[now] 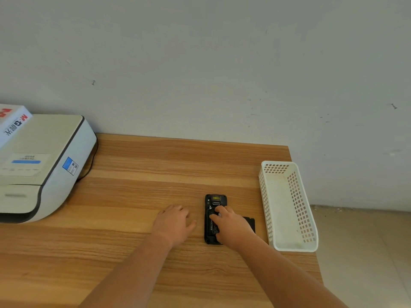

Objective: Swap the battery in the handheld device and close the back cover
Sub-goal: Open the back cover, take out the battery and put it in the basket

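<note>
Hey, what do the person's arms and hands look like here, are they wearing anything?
Both forearms are bare, with no sleeves in view. The left hand and right hand have no gloves, and no rings, watch or wristband can be seen.

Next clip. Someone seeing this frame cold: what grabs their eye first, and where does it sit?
First the two bare arms reaching to mid-table: the right hand presses its fingers on the opened back of the black handheld device, while the left hand lies flat on the wooden table just beside it. A dark flat piece peeks out behind the right hand. A white perforated basket stands at the right edge, a big white printer at the left.
</note>
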`<state>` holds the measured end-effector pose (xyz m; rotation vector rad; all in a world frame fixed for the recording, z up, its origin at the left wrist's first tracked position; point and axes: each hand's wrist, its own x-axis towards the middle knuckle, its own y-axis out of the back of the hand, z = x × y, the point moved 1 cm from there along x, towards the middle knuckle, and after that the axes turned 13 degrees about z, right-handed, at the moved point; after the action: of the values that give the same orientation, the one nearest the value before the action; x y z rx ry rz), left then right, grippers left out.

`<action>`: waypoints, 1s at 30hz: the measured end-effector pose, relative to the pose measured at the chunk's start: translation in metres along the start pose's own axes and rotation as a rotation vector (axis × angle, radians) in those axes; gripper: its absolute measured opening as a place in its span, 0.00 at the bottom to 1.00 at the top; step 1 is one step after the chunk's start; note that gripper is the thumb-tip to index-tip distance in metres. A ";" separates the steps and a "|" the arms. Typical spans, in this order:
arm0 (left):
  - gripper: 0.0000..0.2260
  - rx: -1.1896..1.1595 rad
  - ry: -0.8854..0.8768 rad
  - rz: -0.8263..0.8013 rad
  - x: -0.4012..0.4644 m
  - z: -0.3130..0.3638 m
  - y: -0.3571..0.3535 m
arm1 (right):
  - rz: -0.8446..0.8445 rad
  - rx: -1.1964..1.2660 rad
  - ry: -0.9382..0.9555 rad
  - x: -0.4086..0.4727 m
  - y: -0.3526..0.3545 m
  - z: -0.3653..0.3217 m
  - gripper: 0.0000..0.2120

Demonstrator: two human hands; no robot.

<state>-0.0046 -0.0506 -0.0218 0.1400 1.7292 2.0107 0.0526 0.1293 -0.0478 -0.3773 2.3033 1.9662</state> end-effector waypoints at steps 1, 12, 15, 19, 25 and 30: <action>0.20 0.004 -0.001 -0.001 0.000 -0.001 0.000 | 0.001 -0.024 0.010 0.000 0.000 -0.001 0.28; 0.21 0.026 -0.015 -0.035 0.003 -0.003 -0.004 | 0.014 -0.158 0.082 -0.001 -0.005 -0.005 0.28; 0.21 0.033 -0.022 -0.032 0.003 -0.004 -0.004 | -0.007 -0.138 0.070 0.000 0.000 -0.003 0.28; 0.21 0.033 -0.021 -0.028 0.001 -0.007 -0.003 | -0.036 -0.114 0.079 0.000 0.008 0.001 0.29; 0.21 0.019 -0.014 -0.028 0.002 -0.011 0.000 | 0.015 0.001 -0.022 -0.008 0.004 -0.004 0.34; 0.21 0.008 -0.001 -0.019 0.003 -0.014 0.002 | 0.150 0.175 -0.392 -0.004 0.000 -0.022 0.28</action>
<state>-0.0134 -0.0620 -0.0237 0.1266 1.7322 1.9900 0.0586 0.1081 -0.0433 0.1857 2.2689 1.6892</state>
